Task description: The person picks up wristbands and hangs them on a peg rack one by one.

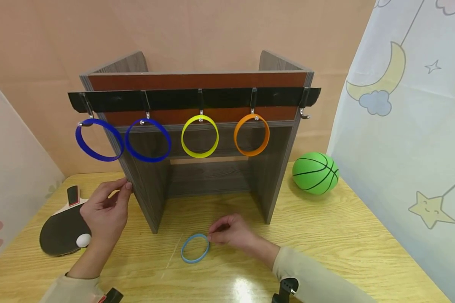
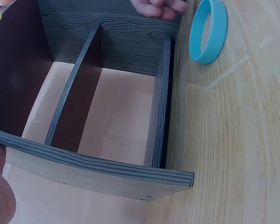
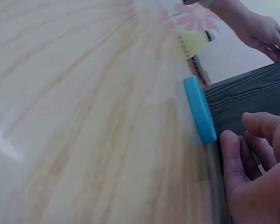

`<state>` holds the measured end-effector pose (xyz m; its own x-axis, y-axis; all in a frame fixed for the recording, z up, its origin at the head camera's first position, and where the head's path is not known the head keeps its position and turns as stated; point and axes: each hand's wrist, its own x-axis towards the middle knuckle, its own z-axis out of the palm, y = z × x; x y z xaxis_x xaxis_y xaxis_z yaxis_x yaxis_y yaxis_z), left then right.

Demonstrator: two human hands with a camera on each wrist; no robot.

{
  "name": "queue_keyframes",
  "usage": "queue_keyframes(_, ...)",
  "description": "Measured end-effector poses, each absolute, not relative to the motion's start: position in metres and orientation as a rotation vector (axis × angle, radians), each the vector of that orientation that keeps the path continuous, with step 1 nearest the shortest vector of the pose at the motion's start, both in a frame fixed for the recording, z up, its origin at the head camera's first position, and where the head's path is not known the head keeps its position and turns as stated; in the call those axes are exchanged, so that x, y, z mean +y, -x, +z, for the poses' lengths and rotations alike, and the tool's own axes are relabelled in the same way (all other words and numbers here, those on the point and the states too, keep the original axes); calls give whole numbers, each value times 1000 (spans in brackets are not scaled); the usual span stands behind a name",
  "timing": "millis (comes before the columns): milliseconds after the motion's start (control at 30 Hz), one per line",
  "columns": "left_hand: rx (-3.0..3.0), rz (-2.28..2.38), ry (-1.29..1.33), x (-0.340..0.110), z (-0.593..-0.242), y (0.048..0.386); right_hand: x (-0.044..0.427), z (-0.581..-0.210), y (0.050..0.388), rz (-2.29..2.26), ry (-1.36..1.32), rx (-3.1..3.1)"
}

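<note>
A grey wooden shelf stand [image 1: 274,168] stands upright on the table, with a row of metal hooks across its front. My left hand [image 1: 108,206] grips the front edge of its left side panel, thumb and fingers bent. Flat on the table lies a light blue ring [image 1: 183,249], seen edge-on in the right wrist view. My right hand [image 1: 235,231] is beside it, fingertips at its right rim; loosely bent fingers [image 3: 231,154] show nothing between them. Two dark blue rings [image 1: 169,147], a yellow ring [image 1: 217,141] and an orange ring [image 1: 267,141] hang on hooks.
The rightmost hook [image 1: 304,114] bears no ring. A green ball [image 1: 315,173] sits right of the stand. Left of my left hand lies a table tennis bat [image 1: 60,231], with a yellow shuttlecock [image 3: 191,44] near it. Patterned cloth walls [image 1: 402,147] border the table.
</note>
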<state>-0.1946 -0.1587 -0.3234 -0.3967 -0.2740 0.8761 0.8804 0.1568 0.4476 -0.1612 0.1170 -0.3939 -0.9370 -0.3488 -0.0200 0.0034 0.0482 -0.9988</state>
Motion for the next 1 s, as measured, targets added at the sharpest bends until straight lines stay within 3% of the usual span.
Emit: queue_keyframes(1000, -1424, -1454, 629, -165, -336, 204, 111, -406, 168, -1709, 438, 2338)
